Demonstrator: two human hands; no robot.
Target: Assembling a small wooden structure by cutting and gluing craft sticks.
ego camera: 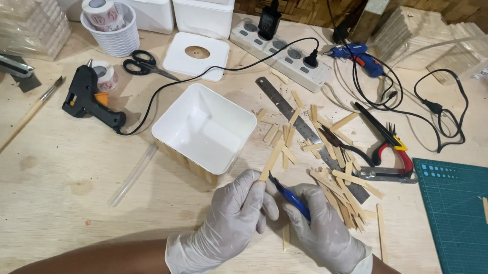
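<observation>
Hands closed: left on stick, right on cutter

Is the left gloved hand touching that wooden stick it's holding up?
Touching. The head view shows the left hand pinching the wooden stick at its lower end.

A black glue gun lies on the wooden table at the left, with black scissors and a white ribbed cup farther back. A white power strip sits at the far centre, a blue glue gun to its right. A steel ruler runs diagonally through the middle. Red-handled pliers lie just left of the green cutting mat.
</observation>
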